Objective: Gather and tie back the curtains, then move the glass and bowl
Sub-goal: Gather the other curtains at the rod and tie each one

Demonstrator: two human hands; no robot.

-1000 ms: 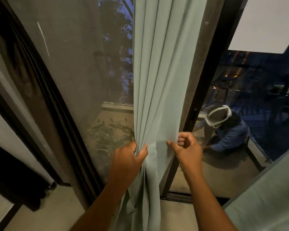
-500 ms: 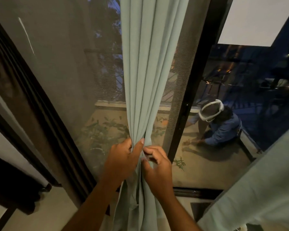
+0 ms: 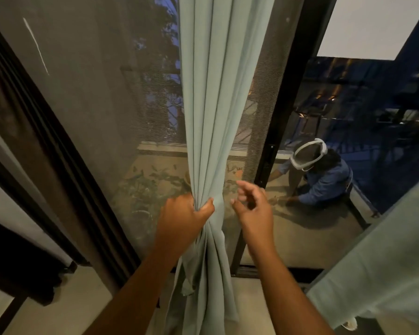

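Observation:
A pale green curtain (image 3: 213,93) hangs in front of a mesh screen door and is bunched into a narrow bundle at waist height. My left hand (image 3: 183,217) grips that bundle, thumb wrapped across its front. My right hand (image 3: 253,207) hovers just to the right of the curtain, fingers loosely spread, holding nothing. A second pale green curtain panel (image 3: 382,269) hangs at the lower right. No glass or bowl is in view.
A dark curtain (image 3: 22,146) hangs along the left side. The black door frame (image 3: 283,97) runs up right of the gathered curtain. Reflected in the glass (image 3: 363,122) to the right is a crouching person (image 3: 322,182) in blue. Pale floor lies below.
My right hand has let go of the curtain and drawn away to the right. My left hand keeps its grip on the gathered folds.

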